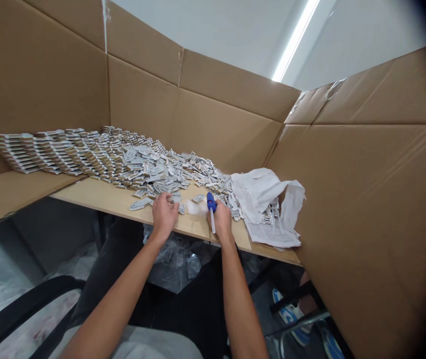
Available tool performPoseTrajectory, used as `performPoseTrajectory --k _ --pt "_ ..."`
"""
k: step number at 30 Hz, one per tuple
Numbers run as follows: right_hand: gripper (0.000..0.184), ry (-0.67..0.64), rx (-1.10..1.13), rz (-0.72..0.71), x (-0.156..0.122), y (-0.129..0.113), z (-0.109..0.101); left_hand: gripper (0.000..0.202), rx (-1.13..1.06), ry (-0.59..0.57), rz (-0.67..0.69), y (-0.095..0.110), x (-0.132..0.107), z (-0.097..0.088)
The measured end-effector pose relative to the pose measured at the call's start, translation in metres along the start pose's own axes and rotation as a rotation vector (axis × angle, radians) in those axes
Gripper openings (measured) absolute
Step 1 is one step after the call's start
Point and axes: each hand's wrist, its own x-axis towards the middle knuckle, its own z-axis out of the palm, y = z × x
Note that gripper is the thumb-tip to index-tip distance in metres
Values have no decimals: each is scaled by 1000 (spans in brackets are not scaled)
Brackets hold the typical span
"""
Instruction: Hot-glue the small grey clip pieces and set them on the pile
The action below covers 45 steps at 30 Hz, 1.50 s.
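My left hand [165, 215] is closed at the front of the table, its fingers curled on a small flat grey cut-out piece [182, 209]; part of the grip is hidden. My right hand [221, 219] is wrapped round a blue glue gun [211, 201], whose translucent stick points back towards me. Between the hands, a whitish translucent patch [196, 207] lies on the tabletop, with a single grey piece [198, 198] just behind it. A loose heap of grey and white cut-out pieces [153, 169] spreads beyond both hands.
Stacked rows of similar pieces [59, 149] line the back left. At the right, a white plastic bag [259, 194] partly covers more pieces. Tall cardboard walls [231, 114] enclose the wooden table [104, 197]. Below right, a person's blue and white shoes [291, 314] show.
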Motion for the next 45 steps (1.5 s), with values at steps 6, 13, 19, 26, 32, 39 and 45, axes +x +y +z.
performPoseTrajectory --k 6,13,19,26,32,39,45 --pt "13 127 221 -52 2 10 -8 17 125 61 177 11 -11 6" --pt "16 -78 532 -366 -6 7 -29 29 -306 -326 299 32 -21 13" --pt "23 -63 591 -392 -8 -8 -22 20 -471 -401 209 26 -18 13" --pt "25 51 205 -122 -5 -8 -1 18 -594 -241 -61 20 -14 19" --pt "17 8 28 17 -3 -8 7 19 -521 -148 -36 21 -15 18" --pt "22 94 385 27 0 2 1 22 -578 -181 -55 20 -14 16" --pt "32 156 572 56 4 9 -5 22 -629 -205 -108 19 -12 17"
